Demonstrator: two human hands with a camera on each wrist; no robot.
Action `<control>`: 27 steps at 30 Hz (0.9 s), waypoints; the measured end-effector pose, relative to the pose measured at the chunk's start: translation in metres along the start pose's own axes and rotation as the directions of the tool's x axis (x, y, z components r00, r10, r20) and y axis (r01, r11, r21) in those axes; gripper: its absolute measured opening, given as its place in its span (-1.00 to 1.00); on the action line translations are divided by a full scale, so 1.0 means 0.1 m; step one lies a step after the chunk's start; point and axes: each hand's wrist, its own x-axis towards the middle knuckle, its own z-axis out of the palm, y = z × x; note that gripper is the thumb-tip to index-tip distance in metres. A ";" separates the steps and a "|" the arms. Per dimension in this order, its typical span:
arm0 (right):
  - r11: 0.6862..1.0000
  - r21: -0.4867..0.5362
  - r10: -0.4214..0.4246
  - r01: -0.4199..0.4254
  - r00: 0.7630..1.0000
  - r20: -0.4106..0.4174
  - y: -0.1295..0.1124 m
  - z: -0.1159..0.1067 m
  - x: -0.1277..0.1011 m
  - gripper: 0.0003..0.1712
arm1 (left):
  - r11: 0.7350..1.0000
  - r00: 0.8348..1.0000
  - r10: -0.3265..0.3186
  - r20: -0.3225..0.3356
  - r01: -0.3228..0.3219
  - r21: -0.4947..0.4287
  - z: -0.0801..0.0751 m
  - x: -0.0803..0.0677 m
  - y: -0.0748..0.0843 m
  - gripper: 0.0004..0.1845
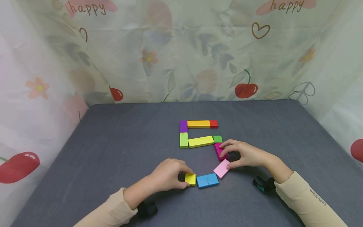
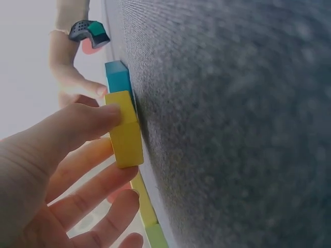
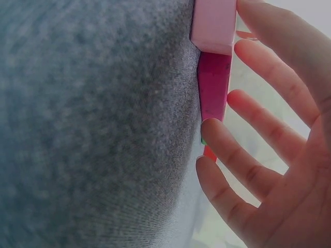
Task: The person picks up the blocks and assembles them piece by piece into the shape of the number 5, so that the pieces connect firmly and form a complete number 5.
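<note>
My left hand point(image 1: 169, 175) pinches a small yellow block point(image 1: 190, 179) between thumb and fingers, at the left end of the curved lower row. Right beside it lies a blue block point(image 1: 207, 181). My right hand point(image 1: 246, 154) has its thumb at the edge of a pink block point(image 1: 221, 169) and fingertips on a magenta block point(image 1: 220, 151); its other fingers spread loosely in the right wrist view. Above the magenta block sits a small green block point(image 1: 217, 139), and a long yellow block point(image 1: 200, 142) runs left from there.
A light green block point(image 1: 183, 140) and a purple block point(image 1: 183, 126) form the left side of the figure. Along its top lie an orange-yellow block point(image 1: 198, 124) and a red block point(image 1: 214, 124). Grey cloth point(image 1: 127, 135) covers the table; patterned curtains point(image 1: 181, 63) hang behind and beside it.
</note>
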 end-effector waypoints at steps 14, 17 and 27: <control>1.000 -0.008 0.003 -0.003 1.000 -0.011 -0.01 0.00 -0.01 -0.68 | 0.999 0.999 -0.025 0.038 0.025 0.022 0.02 0.03 0.03 -0.69; 1.000 -0.006 0.000 0.000 1.000 -0.008 -0.01 0.00 0.00 -0.68 | 0.999 0.998 -0.033 0.048 0.032 0.020 0.02 0.04 0.04 -0.68; 1.000 0.001 -0.002 0.002 1.000 -0.006 0.00 0.00 0.00 -0.68 | 0.999 0.998 -0.035 0.047 0.034 0.021 0.00 0.03 0.05 -0.66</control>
